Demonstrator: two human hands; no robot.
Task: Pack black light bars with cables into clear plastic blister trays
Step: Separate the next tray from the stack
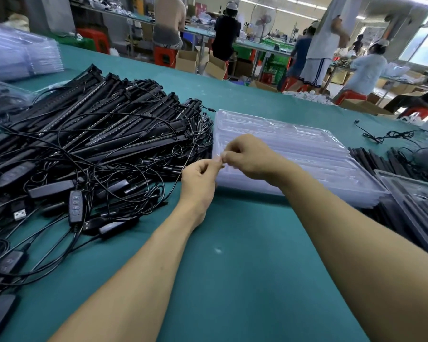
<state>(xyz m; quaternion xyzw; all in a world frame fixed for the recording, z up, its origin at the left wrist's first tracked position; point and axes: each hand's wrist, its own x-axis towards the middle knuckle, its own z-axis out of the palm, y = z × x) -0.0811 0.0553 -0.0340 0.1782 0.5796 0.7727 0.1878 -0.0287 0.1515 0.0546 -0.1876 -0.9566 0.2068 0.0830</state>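
A stack of clear plastic blister trays [304,149] lies on the green table, right of centre. My left hand [200,178] and my right hand [247,156] meet at the stack's near left corner, and the fingertips of both pinch the edge of a clear tray there. A big heap of black light bars [97,124] with tangled black cables and inline controllers [75,206] covers the table's left side, its edge touching the tray stack.
Packed trays [415,208] and more black bars [373,161] lie at the right edge. Another stack of clear trays [17,55] sits far left. A loose cable [381,137] lies beyond the stack. Several people work at benches behind the green table [232,280].
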